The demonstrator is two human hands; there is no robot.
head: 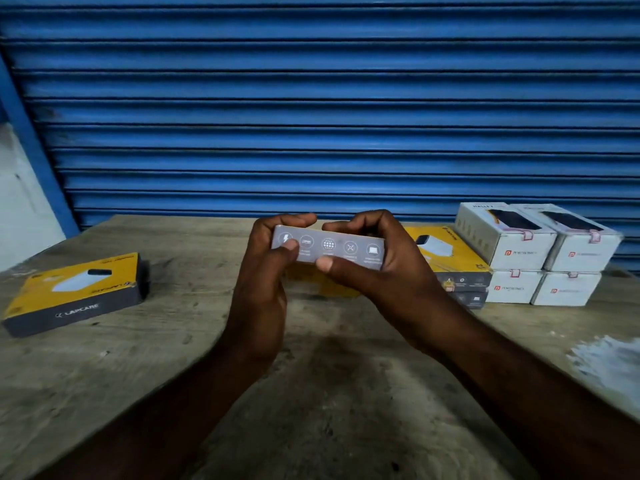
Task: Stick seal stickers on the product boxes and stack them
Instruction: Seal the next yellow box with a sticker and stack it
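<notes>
A yellow and grey product box (pixel 341 250) is held up at table centre, its grey side with white icons turned toward me. My left hand (pixel 266 271) grips its left end, thumb on the icon side. My right hand (pixel 377 265) grips its right end, fingers curled over the top edge and thumb pressed near the lower edge. Behind the hands a stack of two matching yellow boxes (pixel 450 261) lies on the table. One more yellow box (pixel 76 292) lies flat at the left. No sticker is visible in my fingers.
Several white boxes (pixel 540 254) with pink seals are stacked two high at the right rear. The worn wooden table (pixel 329 375) carries a white powdery patch (pixel 609 362) at its right edge. A blue roller shutter (pixel 311 98) closes off the back.
</notes>
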